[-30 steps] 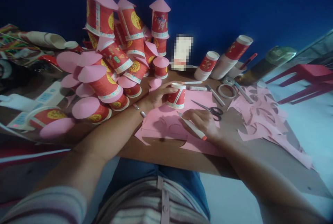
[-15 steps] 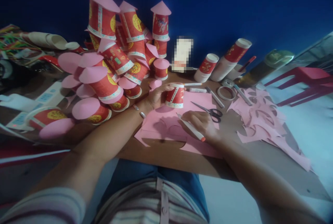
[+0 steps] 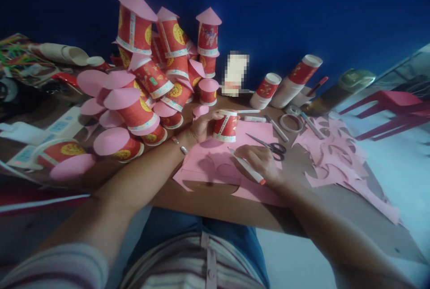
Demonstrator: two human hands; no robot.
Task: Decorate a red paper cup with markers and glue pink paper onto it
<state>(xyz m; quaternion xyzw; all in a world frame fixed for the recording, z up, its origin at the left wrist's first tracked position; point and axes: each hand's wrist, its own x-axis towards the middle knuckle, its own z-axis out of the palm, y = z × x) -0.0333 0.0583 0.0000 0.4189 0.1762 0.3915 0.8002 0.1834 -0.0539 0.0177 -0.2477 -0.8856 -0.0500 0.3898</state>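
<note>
A red paper cup is held upside down over pink paper, its nine o'clock side clasped by the bent left hand; a white marker is pinched in the curled right hand, tip at ten o'clock. From the cup, scissors lie at four o'clock, cone-topped cups at ten. Since the earliest frame, the cup has been turned, its white strip shifted toward nine.

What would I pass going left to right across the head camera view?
Long white power strip, person's left hand, red paper cup with white rims, right hand gripping a white, orange-ended marker, round tape roll, red plastic stool.
</note>
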